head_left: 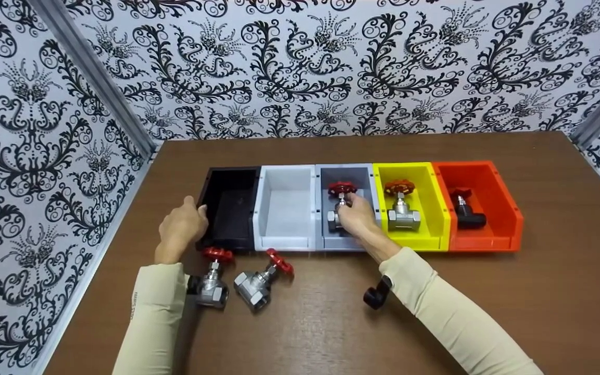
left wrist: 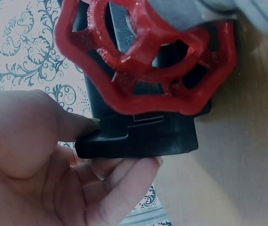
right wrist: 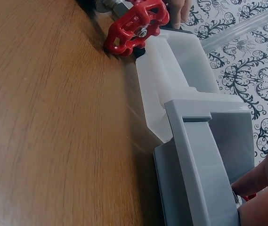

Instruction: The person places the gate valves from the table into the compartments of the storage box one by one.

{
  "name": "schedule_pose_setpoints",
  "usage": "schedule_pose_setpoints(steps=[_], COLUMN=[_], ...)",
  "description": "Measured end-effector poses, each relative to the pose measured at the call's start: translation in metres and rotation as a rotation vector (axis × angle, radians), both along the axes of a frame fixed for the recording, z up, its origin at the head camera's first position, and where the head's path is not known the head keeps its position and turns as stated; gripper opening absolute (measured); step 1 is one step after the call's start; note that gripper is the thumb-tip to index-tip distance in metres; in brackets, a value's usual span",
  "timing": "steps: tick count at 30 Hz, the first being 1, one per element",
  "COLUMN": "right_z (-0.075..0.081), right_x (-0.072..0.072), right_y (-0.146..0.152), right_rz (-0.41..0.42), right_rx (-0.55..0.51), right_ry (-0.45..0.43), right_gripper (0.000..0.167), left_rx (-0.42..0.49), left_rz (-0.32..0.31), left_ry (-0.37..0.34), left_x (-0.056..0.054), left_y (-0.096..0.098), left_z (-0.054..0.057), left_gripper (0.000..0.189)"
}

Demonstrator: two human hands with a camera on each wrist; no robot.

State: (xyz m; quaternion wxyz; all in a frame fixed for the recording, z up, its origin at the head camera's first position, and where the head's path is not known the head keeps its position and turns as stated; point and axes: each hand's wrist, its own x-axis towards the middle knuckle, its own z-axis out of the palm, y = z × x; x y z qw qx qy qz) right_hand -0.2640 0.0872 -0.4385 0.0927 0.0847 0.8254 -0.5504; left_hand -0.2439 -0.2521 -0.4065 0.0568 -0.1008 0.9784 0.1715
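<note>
My left hand point(head_left: 181, 229) is at the left end of the bin row. Its thumb and fingers pinch the side edge of the black bin point(left wrist: 143, 139), as the left wrist view shows. My right hand point(head_left: 357, 214) reaches into the grey bin point(head_left: 341, 242) and grips a metal valve with a red handwheel point(head_left: 342, 188) by its stem. The valve stands in the bin, wheel up, its body partly hidden behind the hand. Close to my left wrist, another red-wheeled valve point(head_left: 212, 287) sits on the table. A similar valve point(head_left: 257, 286) lies tilted to its right.
Between the black and grey bins is a white bin point(head_left: 284, 243). The yellow bin point(head_left: 417, 243) holds a valve with an orange-red wheel point(head_left: 403, 214). Rightmost, an orange bin point(head_left: 487, 243) contains a dark-bodied valve point(head_left: 469, 217). Patterned walls point(head_left: 300, 67) enclose the brown table point(head_left: 310, 323).
</note>
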Motion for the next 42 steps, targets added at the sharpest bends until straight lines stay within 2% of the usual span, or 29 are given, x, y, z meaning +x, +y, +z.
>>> schedule_pose_setpoints(steps=[13,28,42], right_z=[0.0002,-0.0005,0.0018], right_x=[0.0007,0.0017,0.0054], right_y=[-0.0013,-0.0029,-0.0022], right_rz=[0.017,0.007,0.055], right_rx=[0.044,0.021,0.126], right_ry=[0.007,0.017,0.096], right_gripper=[0.063,0.062,0.066], left_rx=[0.001,-0.003,-0.009], left_rz=[0.01,0.009,-0.006], left_ry=[0.007,0.003,-0.005], left_x=[0.0002,-0.0001,-0.0009], left_y=[-0.0001,-0.0005,-0.0005], left_z=[-0.0005,-0.0012,0.0004], left_gripper=[0.047,0.047,0.047])
